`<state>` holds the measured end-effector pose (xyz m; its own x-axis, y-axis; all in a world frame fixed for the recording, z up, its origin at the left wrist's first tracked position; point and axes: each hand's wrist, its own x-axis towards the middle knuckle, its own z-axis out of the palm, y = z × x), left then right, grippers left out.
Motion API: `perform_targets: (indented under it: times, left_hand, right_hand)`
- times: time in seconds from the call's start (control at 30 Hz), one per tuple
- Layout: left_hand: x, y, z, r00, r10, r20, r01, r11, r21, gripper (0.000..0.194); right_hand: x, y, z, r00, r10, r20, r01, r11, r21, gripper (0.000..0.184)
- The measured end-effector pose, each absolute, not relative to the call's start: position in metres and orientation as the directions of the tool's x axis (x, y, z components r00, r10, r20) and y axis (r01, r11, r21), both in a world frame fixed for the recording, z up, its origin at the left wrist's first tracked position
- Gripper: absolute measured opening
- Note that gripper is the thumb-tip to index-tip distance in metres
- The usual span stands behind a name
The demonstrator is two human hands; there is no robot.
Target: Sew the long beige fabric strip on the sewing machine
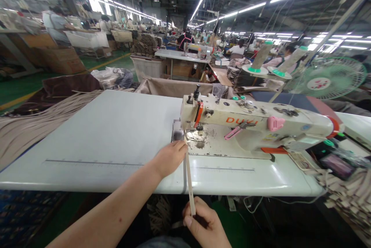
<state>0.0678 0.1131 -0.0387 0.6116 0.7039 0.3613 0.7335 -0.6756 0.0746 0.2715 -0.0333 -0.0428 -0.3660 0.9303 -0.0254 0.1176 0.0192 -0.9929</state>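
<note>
A narrow beige fabric strip runs from the needle area of a white sewing machine down over the table's front edge. My left hand rests on the table just in front of the needle, its fingers closed on the strip near the presser foot. Below the table edge, my right hand pinches the strip between thumb and fingers. Between the two hands the strip looks straight and taut. The part under the presser foot is too small to make out.
Long beige strips hang over the table's left side. More strips are piled at the right. Behind the machine stand thread cones and a green fan. A ruler scale marks the white tabletop. Other people work farther back.
</note>
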Motion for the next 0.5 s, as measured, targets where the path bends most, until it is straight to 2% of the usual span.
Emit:
perform_targets:
  times: [0.07,0.23,0.33,0.5]
  left_hand:
    - [0.068,0.113,-0.039,0.607,0.703,0.370,0.730,-0.678,0.092,0.016]
    - [0.067,0.113,-0.039,0.601,0.706,0.376,0.736,-0.672,0.085,0.016]
    - [0.067,0.113,-0.037,0.636,0.689,0.347,0.722,-0.690,0.046,0.017]
    - [0.067,0.112,-0.035,0.597,0.722,0.350,0.746,-0.660,0.091,0.014]
  right_hand:
    - [0.269,-0.033,-0.041,-0.313,0.946,-0.081,0.096,-0.054,-0.994,0.033]
    - [0.263,-0.034,-0.037,-0.280,0.917,-0.285,-0.120,-0.328,-0.937,0.045]
    - [0.264,-0.037,-0.032,-0.296,0.911,-0.288,-0.075,-0.322,-0.944,0.040]
    - [0.269,-0.040,-0.033,-0.338,0.915,-0.222,-0.044,-0.251,-0.967,0.038]
